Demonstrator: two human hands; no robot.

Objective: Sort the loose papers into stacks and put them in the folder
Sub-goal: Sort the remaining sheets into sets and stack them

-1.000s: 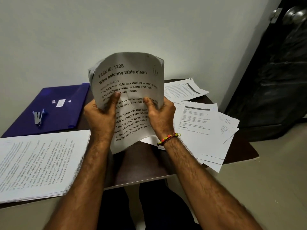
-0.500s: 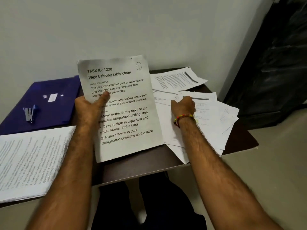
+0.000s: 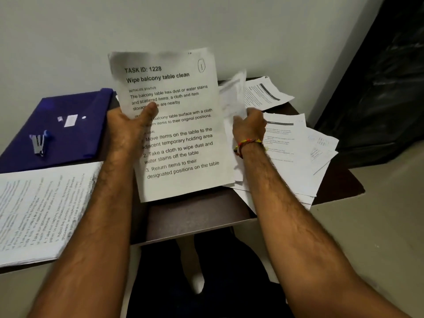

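My left hand (image 3: 130, 127) grips a thin bundle of printed sheets (image 3: 179, 143) upright above the table, thumb across the front page headed "TASK ID: 1228". My right hand (image 3: 247, 125) pinches a blurred white sheet (image 3: 232, 97), lifted off the loose pile of papers (image 3: 296, 157) spread over the table's right side. A sorted stack of papers (image 3: 39, 212) lies at the near left. The blue folder (image 3: 68, 136) lies flat at the far left.
A small stapler (image 3: 39, 143) rests on the folder. The dark brown table (image 3: 195, 216) stands against a pale wall. One more printed sheet (image 3: 266, 92) lies at the far right corner. A dark door (image 3: 378, 88) is on the right, and my legs show under the table.
My right hand let go of the bundle, reached to the loose pile on the right and now lifts a sheet from it. The left hand alone keeps the bundle upright.
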